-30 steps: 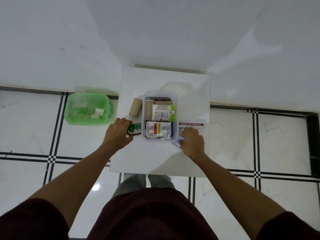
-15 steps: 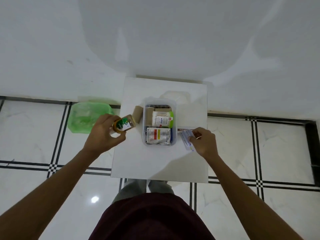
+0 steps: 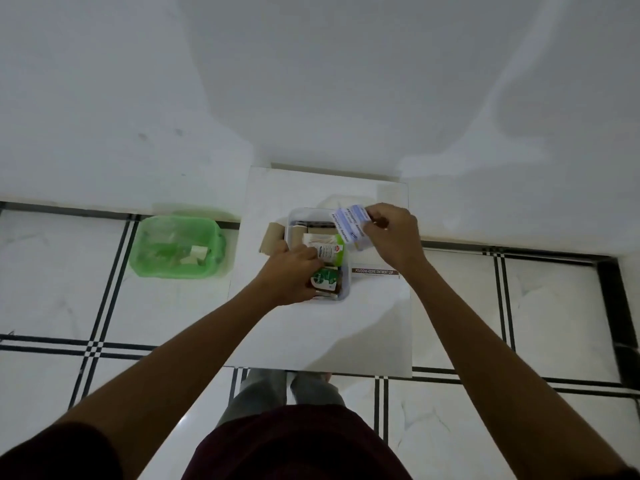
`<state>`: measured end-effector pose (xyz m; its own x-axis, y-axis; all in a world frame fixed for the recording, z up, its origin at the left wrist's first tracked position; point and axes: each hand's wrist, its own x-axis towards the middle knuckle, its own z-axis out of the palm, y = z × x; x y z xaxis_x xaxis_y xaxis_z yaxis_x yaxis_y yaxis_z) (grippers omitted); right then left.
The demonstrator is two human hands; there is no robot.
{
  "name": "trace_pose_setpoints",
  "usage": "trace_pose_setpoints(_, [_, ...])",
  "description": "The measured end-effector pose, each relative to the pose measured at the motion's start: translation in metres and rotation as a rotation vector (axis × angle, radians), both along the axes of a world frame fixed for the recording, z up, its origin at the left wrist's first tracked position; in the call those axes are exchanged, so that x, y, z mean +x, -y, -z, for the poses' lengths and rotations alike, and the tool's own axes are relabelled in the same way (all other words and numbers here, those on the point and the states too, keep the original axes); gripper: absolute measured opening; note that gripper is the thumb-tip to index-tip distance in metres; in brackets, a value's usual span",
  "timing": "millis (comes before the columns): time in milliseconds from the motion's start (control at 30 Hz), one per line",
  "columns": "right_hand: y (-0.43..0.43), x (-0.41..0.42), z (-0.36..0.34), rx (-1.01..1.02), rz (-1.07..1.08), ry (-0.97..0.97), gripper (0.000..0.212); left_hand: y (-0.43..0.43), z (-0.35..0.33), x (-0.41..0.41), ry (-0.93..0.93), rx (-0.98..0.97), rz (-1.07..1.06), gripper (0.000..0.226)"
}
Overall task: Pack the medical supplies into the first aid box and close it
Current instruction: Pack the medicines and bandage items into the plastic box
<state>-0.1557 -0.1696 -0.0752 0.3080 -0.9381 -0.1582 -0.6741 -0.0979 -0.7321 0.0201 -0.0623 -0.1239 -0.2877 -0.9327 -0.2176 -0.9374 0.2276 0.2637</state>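
Observation:
A clear plastic first aid box (image 3: 347, 289) stands open on a small white table (image 3: 322, 337). Inside lie bandage rolls and a white-and-green packet (image 3: 330, 249). My left hand (image 3: 289, 277) holds a small brown bottle with a green label (image 3: 325, 279) low over the box's near end. My right hand (image 3: 391, 235) holds a white-and-blue carton (image 3: 349, 223) above the box's far right corner. A brown bandage roll (image 3: 271, 239) lies on the table left of the box. A long ointment carton (image 3: 375, 271) lies to its right.
A green plastic bin (image 3: 178, 245) with scraps sits on the tiled floor left of the table. A white wall rises behind the table. My legs stand at the table's near edge.
My left hand has carried the green-label bottle from left of the box to over its near end. My right hand has lifted the white-and-blue carton from the table to above the far right corner.

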Motion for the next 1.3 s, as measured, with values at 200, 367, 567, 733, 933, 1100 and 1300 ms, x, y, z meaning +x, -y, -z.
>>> trace_pose_setpoints(200, [0.025, 0.047, 0.016, -0.24, -0.378, -0.326, 0.028, -0.009, 0.01, 0.005, 0.071, -0.037, -0.003, 0.039])
trace_pose_setpoints(367, [0.023, 0.064, 0.035, -0.307, -0.569, -0.573, 0.021, -0.014, 0.02, 0.01, -0.076, -0.186, -0.077, 0.03])
trace_pose_setpoints(567, [0.027, 0.059, 0.057, -0.293, -0.553, -0.603, 0.025, -0.013, 0.024, 0.035, -0.389, -0.356, -0.521, 0.011])
trace_pose_setpoints(733, [0.026, 0.041, 0.067, -0.327, -0.483, -0.52, 0.022, 0.003, 0.037, 0.063, -0.478, -0.204, -0.895, 0.011])
trace_pose_setpoints(933, [0.02, 0.021, 0.073, -0.265, -0.462, -0.549, 0.024, 0.019, 0.057, 0.068, -0.407, 0.024, -1.028, 0.031])
trace_pose_setpoints(1100, [0.024, 0.03, 0.075, -0.206, -0.395, -0.524, 0.024, 0.038, 0.064, 0.062, -0.37, 0.145, -0.99, 0.039])
trace_pose_setpoints(1300, [0.032, 0.02, 0.08, -0.105, 0.017, -0.056, 0.006, 0.052, 0.054, 0.059, -0.379, 0.245, -1.088, 0.032])
